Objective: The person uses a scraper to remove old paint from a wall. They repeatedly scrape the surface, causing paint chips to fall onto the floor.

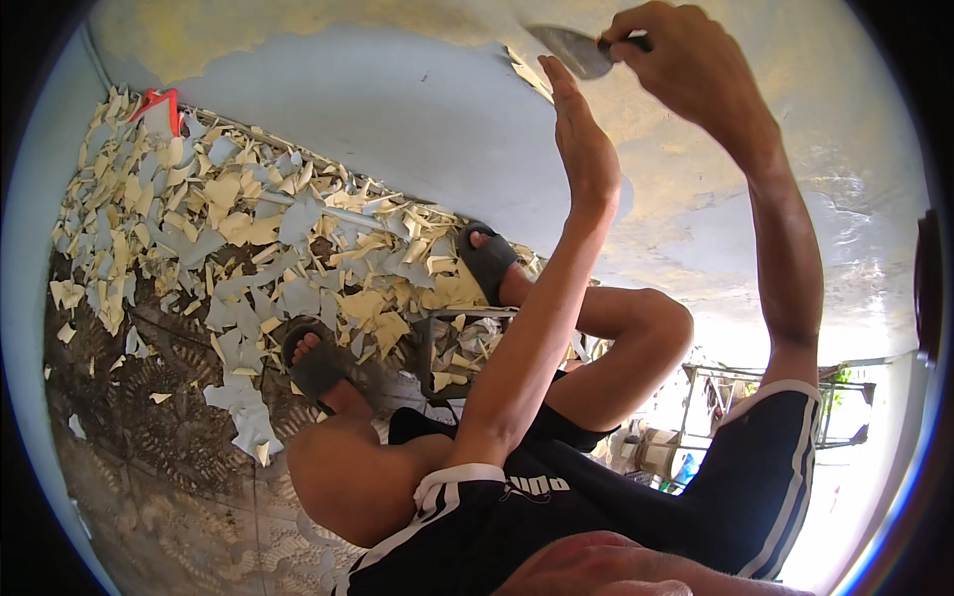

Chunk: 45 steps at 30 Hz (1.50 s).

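Note:
My right hand (682,63) grips the black handle of a pointed metal trowel (577,54), its blade lying near the wall (402,97) at the top and slightly blurred. Just below and left of the blade, my left hand (585,149) is raised with its fingers extended and nothing visible in it. Beside its fingertips a strip of cream paint (529,74) curls away from the wall. The wall shows smooth grey-blue areas bordered by patchy yellowish ones. Whether the blade touches the wall cannot be told.
Peeled paint flakes (298,223) cover much of the patterned tile floor (171,417) around my sandalled feet. A red object (177,112) lies in the far left corner. A dark metal frame (426,350) stands between my legs. A metal rack (689,402) and a bucket (659,453) are behind at right.

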Each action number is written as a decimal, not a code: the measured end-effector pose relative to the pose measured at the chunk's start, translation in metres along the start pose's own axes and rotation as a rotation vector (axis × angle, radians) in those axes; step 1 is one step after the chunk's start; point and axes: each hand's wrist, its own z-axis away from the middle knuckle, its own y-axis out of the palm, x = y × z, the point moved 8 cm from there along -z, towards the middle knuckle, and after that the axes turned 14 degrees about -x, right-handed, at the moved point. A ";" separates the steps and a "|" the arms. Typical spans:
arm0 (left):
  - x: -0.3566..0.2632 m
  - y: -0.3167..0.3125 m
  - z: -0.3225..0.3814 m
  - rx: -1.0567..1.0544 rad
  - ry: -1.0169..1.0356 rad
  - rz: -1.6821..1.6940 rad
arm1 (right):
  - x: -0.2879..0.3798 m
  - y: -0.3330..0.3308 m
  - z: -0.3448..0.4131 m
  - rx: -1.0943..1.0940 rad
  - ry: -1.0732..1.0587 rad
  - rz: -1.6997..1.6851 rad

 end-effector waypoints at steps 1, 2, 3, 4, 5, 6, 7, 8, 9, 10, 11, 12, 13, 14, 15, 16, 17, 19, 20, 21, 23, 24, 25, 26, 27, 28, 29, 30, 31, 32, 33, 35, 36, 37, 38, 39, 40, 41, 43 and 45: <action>0.002 0.003 0.001 0.005 -0.018 0.017 | 0.005 0.006 0.004 -0.004 -0.025 0.059; 0.003 0.007 0.002 0.011 -0.041 0.043 | 0.009 0.019 0.012 -0.008 -0.050 0.117; 0.004 0.007 0.002 0.014 -0.040 0.034 | 0.015 0.027 0.017 -0.024 -0.069 0.156; 0.004 0.006 0.006 0.011 -0.033 0.026 | 0.015 0.035 0.023 0.077 -0.021 0.181; 0.002 0.004 0.005 0.001 0.001 -0.008 | 0.012 0.030 0.019 0.040 -0.026 0.114; 0.000 -0.003 0.004 -0.016 0.031 -0.050 | 0.006 0.022 0.015 0.014 -0.026 0.045; -0.001 -0.006 -0.001 -0.032 0.070 -0.077 | 0.005 0.012 0.006 -0.020 -0.040 -0.016; 0.004 -0.004 -0.003 -0.041 0.084 -0.011 | 0.003 0.005 0.001 -0.009 0.024 -0.021; 0.009 -0.001 0.000 -0.038 0.061 -0.001 | 0.005 0.011 0.004 0.014 -0.001 0.028; 0.011 0.002 0.002 -0.029 0.042 0.002 | 0.009 0.022 0.010 0.030 -0.021 0.072; 0.012 0.004 0.005 -0.020 0.023 0.004 | 0.010 0.030 0.013 0.046 -0.042 0.115; 0.013 -0.001 0.003 -0.033 0.039 -0.032 | 0.011 0.038 0.014 0.078 -0.042 0.164; 0.011 -0.005 0.004 -0.050 0.046 -0.058 | 0.008 0.030 0.011 0.062 -0.038 0.101; 0.009 -0.008 0.006 -0.067 0.052 -0.085 | -0.001 0.016 0.003 0.046 -0.034 0.040; 0.005 -0.011 0.002 -0.086 0.074 -0.112 | -0.008 0.009 -0.006 0.021 -0.038 -0.029; 0.008 -0.007 0.004 -0.074 0.050 -0.073 | -0.017 0.010 -0.009 -0.036 -0.060 -0.075; 0.012 -0.003 0.006 -0.062 0.026 -0.033 | -0.016 0.029 0.004 -0.058 -0.064 -0.085; 0.018 -0.003 0.003 -0.029 -0.004 0.015 | 0.016 0.034 0.014 0.111 -0.010 0.162; 0.019 -0.004 -0.002 -0.011 0.028 -0.035 | 0.013 0.028 0.011 0.005 -0.056 0.105; 0.017 -0.008 -0.001 -0.010 0.045 -0.051 | 0.002 0.027 0.002 0.037 -0.073 0.022; 0.010 -0.006 -0.003 -0.013 0.086 -0.056 | -0.001 0.008 -0.007 -0.001 -0.076 0.010; 0.010 -0.002 -0.001 -0.008 0.045 -0.017 | -0.004 0.013 -0.004 -0.007 -0.024 -0.019; 0.014 0.000 0.000 -0.014 0.013 -0.009 | -0.001 0.032 0.006 -0.025 -0.034 0.050; 0.018 0.003 0.002 -0.019 -0.019 -0.002 | -0.004 0.035 0.015 0.012 -0.032 0.105; 0.016 -0.002 -0.005 -0.032 -0.021 -0.020 | 0.004 0.039 0.017 0.031 -0.037 0.125; 0.013 -0.008 -0.007 -0.036 0.003 -0.031 | 0.006 0.033 0.012 0.053 -0.034 0.072; 0.010 -0.013 -0.011 -0.041 0.027 -0.043 | 0.006 0.023 0.004 0.075 -0.033 0.018; 0.008 -0.011 -0.014 -0.043 0.051 -0.032 | -0.005 0.006 -0.004 -0.053 -0.024 -0.075; 0.011 -0.010 -0.014 -0.051 0.070 -0.021 | -0.012 0.025 -0.005 -0.004 -0.015 -0.077; 0.016 -0.012 -0.013 -0.083 0.057 -0.064 | -0.020 0.046 -0.005 0.047 -0.004 -0.078; 0.024 -0.006 -0.008 -0.090 0.026 -0.095 | -0.020 0.080 0.012 0.139 -0.032 -0.029; 0.030 -0.027 -0.011 -0.174 -0.281 0.075 | 0.005 0.112 0.026 0.309 -0.122 0.194; 0.016 -0.029 -0.014 -0.194 -0.122 -0.014 | 0.002 0.094 0.019 0.244 -0.040 0.122; 0.004 -0.039 -0.012 -0.235 0.044 -0.120 | 0.002 0.081 0.014 0.190 0.031 0.024; -0.004 -0.044 -0.006 -0.269 0.192 -0.227 | 0.009 0.061 0.015 0.042 -0.051 0.000; -0.008 -0.045 0.003 -0.286 0.319 -0.335 | 0.014 0.039 0.021 -0.098 -0.175 0.006; -0.007 -0.037 0.006 -0.141 0.368 -0.391 | 0.012 0.027 0.023 -0.025 -0.061 0.087; 0.004 -0.026 0.012 -0.072 0.292 -0.417 | 0.009 0.014 0.026 -0.002 -0.060 0.189; 0.019 -0.026 0.010 -0.035 0.179 -0.348 | 0.011 -0.002 0.027 -0.066 -0.035 0.081; 0.030 -0.021 0.009 0.018 0.180 -0.322 | 0.007 0.009 0.029 -0.092 -0.150 0.159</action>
